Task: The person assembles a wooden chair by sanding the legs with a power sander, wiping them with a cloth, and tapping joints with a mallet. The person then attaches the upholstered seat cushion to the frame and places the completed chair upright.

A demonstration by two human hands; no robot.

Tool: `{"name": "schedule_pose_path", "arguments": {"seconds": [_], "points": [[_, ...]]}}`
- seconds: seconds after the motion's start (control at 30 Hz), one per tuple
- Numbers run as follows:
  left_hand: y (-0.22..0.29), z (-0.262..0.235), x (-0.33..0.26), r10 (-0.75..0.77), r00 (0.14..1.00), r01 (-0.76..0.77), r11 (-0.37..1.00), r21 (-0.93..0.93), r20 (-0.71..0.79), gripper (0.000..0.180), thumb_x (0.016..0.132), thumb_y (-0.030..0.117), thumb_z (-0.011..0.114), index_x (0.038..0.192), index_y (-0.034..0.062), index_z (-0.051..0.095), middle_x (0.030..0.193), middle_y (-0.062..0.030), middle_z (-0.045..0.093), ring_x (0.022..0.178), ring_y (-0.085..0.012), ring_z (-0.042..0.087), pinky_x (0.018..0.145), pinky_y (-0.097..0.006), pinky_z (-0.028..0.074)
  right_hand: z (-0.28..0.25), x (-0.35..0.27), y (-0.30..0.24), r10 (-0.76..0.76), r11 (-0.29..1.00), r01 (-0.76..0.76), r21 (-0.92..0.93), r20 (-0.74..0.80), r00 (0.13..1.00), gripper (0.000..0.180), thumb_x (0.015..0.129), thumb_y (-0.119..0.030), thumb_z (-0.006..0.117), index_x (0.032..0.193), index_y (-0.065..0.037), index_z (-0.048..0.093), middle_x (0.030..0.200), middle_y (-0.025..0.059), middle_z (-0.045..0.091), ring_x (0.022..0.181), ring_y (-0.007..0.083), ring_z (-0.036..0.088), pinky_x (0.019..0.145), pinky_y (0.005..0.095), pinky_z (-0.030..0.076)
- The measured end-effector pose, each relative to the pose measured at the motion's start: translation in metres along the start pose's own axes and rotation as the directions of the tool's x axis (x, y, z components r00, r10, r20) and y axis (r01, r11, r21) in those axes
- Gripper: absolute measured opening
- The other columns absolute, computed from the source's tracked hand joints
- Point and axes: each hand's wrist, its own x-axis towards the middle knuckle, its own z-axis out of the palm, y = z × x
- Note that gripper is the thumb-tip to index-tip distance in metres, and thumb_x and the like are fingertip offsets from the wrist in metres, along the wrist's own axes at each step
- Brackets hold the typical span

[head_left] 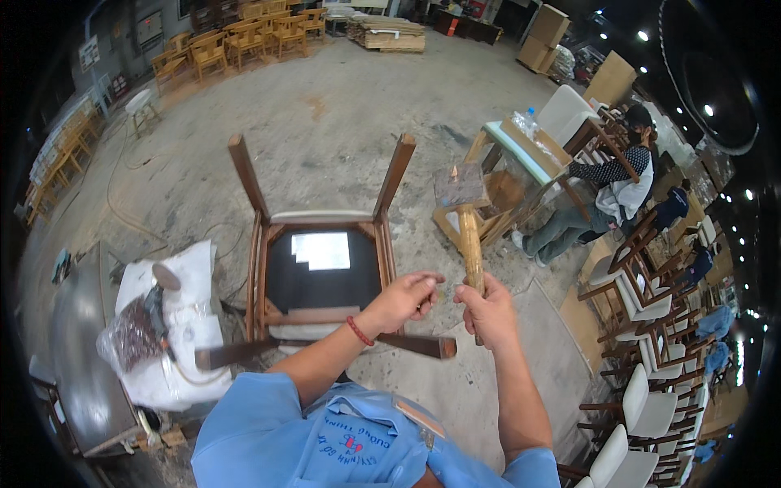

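Head-camera view: nearest the lens, a blue work shirt and two bare forearms are seen rising from the lower edge. The right hand (488,305) is closed around the lower end of the pale wooden handle of a hammer with a blocky grey metal head (465,218), which is held upright, head uppermost, just right of the chair. The left hand (404,299), marked by a red cord bracelet (359,331) at the wrist, is curled with fingertips pinched together close beside the handle; whether something small is pinched there cannot be told. Just beyond the hands, an upturned dark brown wooden chair (319,268) is laid with its four legs pointing out and its black underside facing up. For a sound blow, the handle would best be kept gripped low, the head squared to the joint, and the left fingers kept clear of the strike. Left of the chair, a white plastic-wrapped bundle (171,325) is seen. Farther off, a crouching person (606,191) is seen beside a wooden table frame.
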Motion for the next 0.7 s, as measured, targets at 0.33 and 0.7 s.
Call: {"name": "schedule_pose_path", "arguments": {"seconds": [0.33, 0.7], "points": [[0.102, -0.064, 0.1, 0.153, 0.938, -0.345, 0.511, 0.787, 0.312, 0.035, 0.088, 0.021, 0.067, 0.114, 0.0015, 0.055, 0.089, -0.0156, 0.066, 0.081, -0.0276, 0.065, 0.075, -0.034, 0.05, 0.034, 0.126, -0.033, 0.147, 0.987, -0.149, 0.056, 0.031, 0.989, 0.02, 0.087, -0.012, 0.069, 0.099, -0.001, 0.057, 0.066, 0.0016, 0.054, 0.042, 0.0076, 0.046, 0.034, 0.0242, 0.034], [0.157, -0.158, 0.189, 0.394, 0.918, -0.358, 0.767, 0.532, 0.049, 0.027, 0.093, 0.019, 0.063, 0.114, 0.0023, 0.063, 0.097, -0.0038, 0.066, 0.095, -0.0135, 0.06, 0.086, -0.029, 0.048, 0.07, 0.213, -0.069, 0.105, 0.945, -0.084, 0.315, -0.052, 0.993, 0.023, 0.093, -0.02, 0.06, 0.106, -0.003, 0.052, 0.076, 0.0047, 0.055, 0.044, 0.0092, 0.046, 0.036, 0.0257, 0.035]]}}
